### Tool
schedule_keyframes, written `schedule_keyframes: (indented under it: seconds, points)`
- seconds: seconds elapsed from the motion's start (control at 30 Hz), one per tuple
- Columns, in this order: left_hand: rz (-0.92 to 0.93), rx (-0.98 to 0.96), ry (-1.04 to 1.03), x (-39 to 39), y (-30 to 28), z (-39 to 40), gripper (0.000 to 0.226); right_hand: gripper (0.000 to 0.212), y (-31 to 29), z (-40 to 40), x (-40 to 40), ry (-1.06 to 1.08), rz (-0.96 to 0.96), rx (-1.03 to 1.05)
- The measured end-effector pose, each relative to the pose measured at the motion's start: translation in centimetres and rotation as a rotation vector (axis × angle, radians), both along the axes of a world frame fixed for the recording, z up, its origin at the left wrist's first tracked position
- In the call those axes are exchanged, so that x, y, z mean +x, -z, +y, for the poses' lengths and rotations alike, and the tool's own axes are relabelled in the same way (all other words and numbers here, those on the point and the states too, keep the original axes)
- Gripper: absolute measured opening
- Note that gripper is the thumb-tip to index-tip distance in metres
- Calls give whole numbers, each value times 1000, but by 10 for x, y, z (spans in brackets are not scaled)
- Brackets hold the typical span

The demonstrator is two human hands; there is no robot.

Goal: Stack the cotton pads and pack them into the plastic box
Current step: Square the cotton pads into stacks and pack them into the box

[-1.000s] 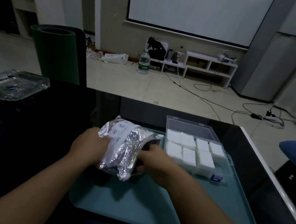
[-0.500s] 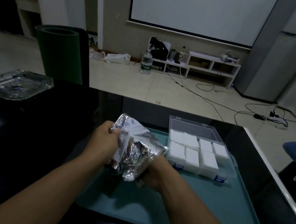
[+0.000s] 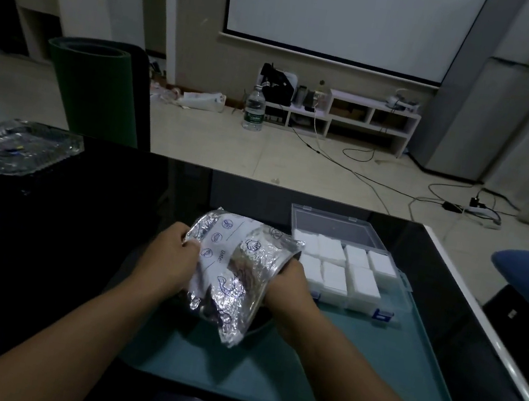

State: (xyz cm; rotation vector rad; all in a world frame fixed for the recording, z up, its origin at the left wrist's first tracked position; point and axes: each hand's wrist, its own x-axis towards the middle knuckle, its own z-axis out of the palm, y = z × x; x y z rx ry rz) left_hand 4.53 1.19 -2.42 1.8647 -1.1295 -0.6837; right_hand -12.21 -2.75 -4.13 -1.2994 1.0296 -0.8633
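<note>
I am looking down at a black glossy table (image 3: 37,268) that fills most of the lower view. On it lies a teal tray (image 3: 384,375), reaching from the middle toward the table's right edge. At the far right part of the tray sits the clear plastic box (image 3: 342,268) with its lid open and lying back behind it; its compartments hold stacks of white cotton pads (image 3: 361,281), eight stacks in two rows as far as I can count. Blue latches show on the box's near edge.

Just left of the box, above the tray, I hold a crumpled foil pouch (image 3: 234,272) with a white printed panel and blue icons. My left hand (image 3: 174,259) grips the pouch's upper left edge, fingers curled around the foil. My right hand (image 3: 288,283) is at the pouch's right side, beside its open mouth, mostly hidden behind the foil; I cannot tell whether its fingers are clamped on the pouch or only resting against it. Whether any pads are inside the pouch I cannot see.

At the table's far left stands a glass dish (image 3: 15,147). Beyond the table a rolled green mat (image 3: 97,90) stands upright on the floor.
</note>
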Motion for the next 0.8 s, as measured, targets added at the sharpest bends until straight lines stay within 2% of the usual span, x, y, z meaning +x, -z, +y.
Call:
schedule_keyframes:
  seconds: [0.1, 0.13, 0.23, 0.27, 0.33, 0.43, 0.53, 0.6, 0.8]
  points:
    - [-111, -19, 14, -1, -2, -2, 5, 38, 1, -1, -1, 79, -32, 69]
    - [-106, -14, 36, -1, -4, -1, 9, 33, 0, 0, 1, 77, -29, 92]
    - [65, 15, 136, -1, -12, 3, 36, 28, -1, 4, 7, 11, -60, 137]
    - [126, 37, 174, -1, -15, 4, 37, 26, -3, 6, 8, -16, -68, 120]
    - [269, 83, 198, -1, -15, 5, 28, 23, -6, 8, 8, -49, -45, 78]
    - [388, 25, 52, 2, -11, -4, 11, 22, -12, 9, 1, 17, 4, 70]
    - [264, -86, -105, 9, -8, -11, 10, 28, -17, 9, -14, 58, 18, -26]
    - [185, -125, -133, 11, -8, -11, 10, 32, -22, 14, -26, 59, 21, -44]
    - [97, -128, -176, 12, -2, -15, 15, 32, -26, 30, -84, 126, 111, -48]
